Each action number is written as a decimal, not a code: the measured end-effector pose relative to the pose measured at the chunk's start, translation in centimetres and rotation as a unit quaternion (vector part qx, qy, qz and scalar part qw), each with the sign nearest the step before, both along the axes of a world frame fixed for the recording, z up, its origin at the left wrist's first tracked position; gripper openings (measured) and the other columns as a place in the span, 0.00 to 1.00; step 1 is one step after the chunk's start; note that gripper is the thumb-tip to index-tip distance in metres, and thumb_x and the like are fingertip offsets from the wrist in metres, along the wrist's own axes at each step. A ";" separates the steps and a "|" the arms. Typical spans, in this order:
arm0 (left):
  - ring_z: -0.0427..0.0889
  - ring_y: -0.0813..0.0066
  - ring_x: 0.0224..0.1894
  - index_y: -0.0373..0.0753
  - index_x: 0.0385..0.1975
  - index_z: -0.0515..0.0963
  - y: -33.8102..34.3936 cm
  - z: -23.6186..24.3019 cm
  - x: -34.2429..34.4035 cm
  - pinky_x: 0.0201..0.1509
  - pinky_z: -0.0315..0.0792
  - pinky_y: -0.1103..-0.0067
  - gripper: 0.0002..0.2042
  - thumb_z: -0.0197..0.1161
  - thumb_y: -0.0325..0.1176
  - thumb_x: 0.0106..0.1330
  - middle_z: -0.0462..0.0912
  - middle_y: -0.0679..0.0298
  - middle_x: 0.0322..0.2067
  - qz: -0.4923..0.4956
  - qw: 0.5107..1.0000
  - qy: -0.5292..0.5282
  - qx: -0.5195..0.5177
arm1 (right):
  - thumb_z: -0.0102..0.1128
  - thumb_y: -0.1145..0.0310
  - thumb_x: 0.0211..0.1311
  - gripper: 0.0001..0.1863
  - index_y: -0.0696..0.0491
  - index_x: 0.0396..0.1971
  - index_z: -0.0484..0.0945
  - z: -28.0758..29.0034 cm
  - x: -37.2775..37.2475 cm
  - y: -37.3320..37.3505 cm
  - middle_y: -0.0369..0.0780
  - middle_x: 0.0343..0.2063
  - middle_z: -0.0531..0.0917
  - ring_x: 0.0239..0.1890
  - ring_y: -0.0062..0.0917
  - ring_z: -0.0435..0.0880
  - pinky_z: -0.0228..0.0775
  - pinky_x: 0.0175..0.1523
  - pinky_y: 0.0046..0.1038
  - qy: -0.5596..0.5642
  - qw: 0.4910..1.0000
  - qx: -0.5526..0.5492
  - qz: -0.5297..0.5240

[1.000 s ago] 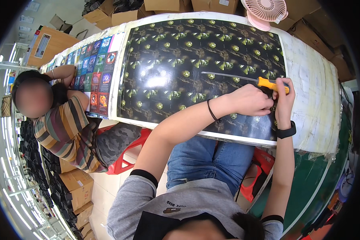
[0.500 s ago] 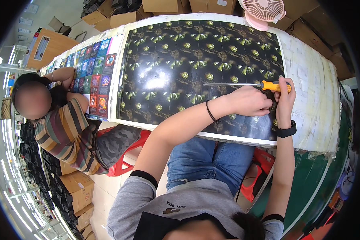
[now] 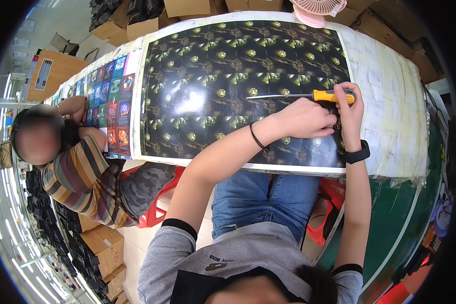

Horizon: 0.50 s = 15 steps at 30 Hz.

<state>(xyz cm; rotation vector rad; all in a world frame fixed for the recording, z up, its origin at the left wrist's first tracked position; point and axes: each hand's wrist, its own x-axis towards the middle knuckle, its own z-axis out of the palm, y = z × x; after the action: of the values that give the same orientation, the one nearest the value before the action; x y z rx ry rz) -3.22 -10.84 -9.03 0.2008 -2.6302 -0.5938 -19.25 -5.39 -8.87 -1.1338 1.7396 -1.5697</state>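
Note:
My right hand (image 3: 351, 110) is closed around the yellow-and-black handle of a screwdriver (image 3: 327, 96) at the right edge of a large dark printed sheet (image 3: 207, 109). The long metal shaft points left across the sheet. Just left of it, my left hand (image 3: 311, 119) rests over the sheet with fingers curled inward. Whatever those fingers pinch, if anything, is hidden beneath them. Rows of gold round shapes and pale green fan shapes cover the glossy sheet, which has a white border.
Left of the dark sheet lies a sheet of colourful cards (image 3: 111, 99), where a person in a striped shirt (image 3: 81, 177) leans on the table. A pink fan (image 3: 311, 19) stands at the far edge. Cardboard boxes (image 3: 385, 33) are stacked behind. The table covering (image 3: 390, 111) is whitish and worn.
The whole view has shifted, so the table and both hands appear slightly higher and further left. My grip on the screwdriver and the left hand's curl look the same.

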 end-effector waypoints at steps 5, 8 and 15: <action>0.83 0.64 0.26 0.43 0.26 0.76 0.0 0.1 -0.1 0.25 0.76 0.70 0.10 0.62 0.42 0.64 0.81 0.66 0.22 0.006 1.000 -0.025 -0.008 | 0.66 0.67 0.62 0.10 0.56 0.39 0.77 -0.5 0.1 -0.1 0.35 0.36 0.82 0.36 0.17 0.80 0.74 0.40 0.21 0.069 0.997 -0.013 0.036; 0.83 0.65 0.26 0.43 0.26 0.77 0.0 -0.2 -0.2 0.26 0.76 0.71 0.10 0.61 0.42 0.64 0.81 0.66 0.23 0.000 1.000 -0.015 -0.013 | 0.65 0.71 0.62 0.09 0.54 0.42 0.78 0.5 0.9 0.1 0.35 0.38 0.83 0.38 0.16 0.81 0.75 0.39 0.20 0.086 0.995 0.016 0.054; 0.83 0.67 0.26 0.43 0.24 0.78 0.0 -0.6 0.0 0.27 0.76 0.71 0.09 0.63 0.40 0.60 0.80 0.66 0.21 0.011 0.998 0.045 -0.030 | 0.60 0.73 0.64 0.06 0.55 0.40 0.79 0.3 1.0 0.1 0.34 0.39 0.83 0.37 0.16 0.82 0.75 0.36 0.19 0.070 0.995 -0.004 0.075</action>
<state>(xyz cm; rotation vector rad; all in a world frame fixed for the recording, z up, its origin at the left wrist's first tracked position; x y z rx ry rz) -3.26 -10.82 -9.63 0.1795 -2.5511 -0.5038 -18.26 -5.33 -8.58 -1.3740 1.6930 -1.4381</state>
